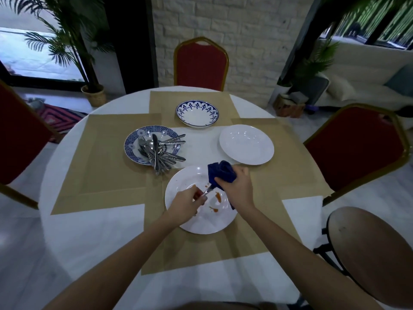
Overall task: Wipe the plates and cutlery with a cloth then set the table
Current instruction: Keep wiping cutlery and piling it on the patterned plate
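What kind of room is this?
Probably a dining room, maybe in a restaurant or hall. There is a round table with placemats, red gold-framed chairs around it, and plates and cutlery laid out.

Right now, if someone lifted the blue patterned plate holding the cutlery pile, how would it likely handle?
Probably heavy for its size: the blue patterned plate bears a loose cutlery pile. Handles overhang its rim, so tilting would likely spill them. It looks glazed ceramic, so likely rigid and breakable.
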### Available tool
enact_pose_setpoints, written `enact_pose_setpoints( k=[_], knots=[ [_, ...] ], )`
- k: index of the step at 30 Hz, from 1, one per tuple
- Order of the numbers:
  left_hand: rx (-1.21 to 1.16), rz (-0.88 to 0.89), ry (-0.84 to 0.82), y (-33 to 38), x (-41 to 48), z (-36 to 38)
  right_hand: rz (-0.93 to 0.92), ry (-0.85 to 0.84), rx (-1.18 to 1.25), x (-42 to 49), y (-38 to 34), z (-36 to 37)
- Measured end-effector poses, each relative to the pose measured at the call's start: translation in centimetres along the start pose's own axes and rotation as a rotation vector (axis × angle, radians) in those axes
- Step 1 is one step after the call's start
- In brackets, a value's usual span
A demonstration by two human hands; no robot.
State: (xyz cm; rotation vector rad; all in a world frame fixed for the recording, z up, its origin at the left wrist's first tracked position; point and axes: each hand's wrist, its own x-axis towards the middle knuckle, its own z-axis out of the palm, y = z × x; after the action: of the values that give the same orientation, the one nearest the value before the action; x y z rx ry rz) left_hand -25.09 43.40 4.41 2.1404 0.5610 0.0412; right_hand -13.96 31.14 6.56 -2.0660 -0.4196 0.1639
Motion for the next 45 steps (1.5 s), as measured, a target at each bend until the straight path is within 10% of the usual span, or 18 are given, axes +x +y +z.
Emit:
enact_pose_setpoints(
  k=[9, 15, 20, 27, 32, 38, 45],
  knots=[
    [-0.027, 0.045, 0.172, 1.6, -0.5, 0.6, -0.088, 0.130, -0.204, 2.2, -1.6, -2.1],
    [-0.010, 0.062, 0.203, 2.4, 0.0, 0.2, -0.261, -0.073, -0.334, 0.8, -2.0, -1.7],
    [-0.018, 0.098, 0.111, 2.9, -0.8, 0.0, -0.024, 0.175, -0.082, 3.3, -2.9, -4.0],
    [-0.136, 0.108, 0.092, 4.3, -0.2, -0.1, -0.173, -0.058, -0.022, 0.8, -2.7, -2.5],
    [-0.164, 0.081, 0.117, 3.7, -0.8, -0.1, -0.036, 0.179, 0.056, 2.2, -3.4, -3.2],
    [-0.130, 0.089, 0.120, 3.9, -0.5, -0.8, -0.176, -0.112, 0.016, 0.9, -3.2, -2.6],
    [-0.131, 0.097, 0.100, 3.8, -0.7, -0.8, 0.214, 0.014, 0.394, 3.1, -3.7, -4.3]
  ],
)
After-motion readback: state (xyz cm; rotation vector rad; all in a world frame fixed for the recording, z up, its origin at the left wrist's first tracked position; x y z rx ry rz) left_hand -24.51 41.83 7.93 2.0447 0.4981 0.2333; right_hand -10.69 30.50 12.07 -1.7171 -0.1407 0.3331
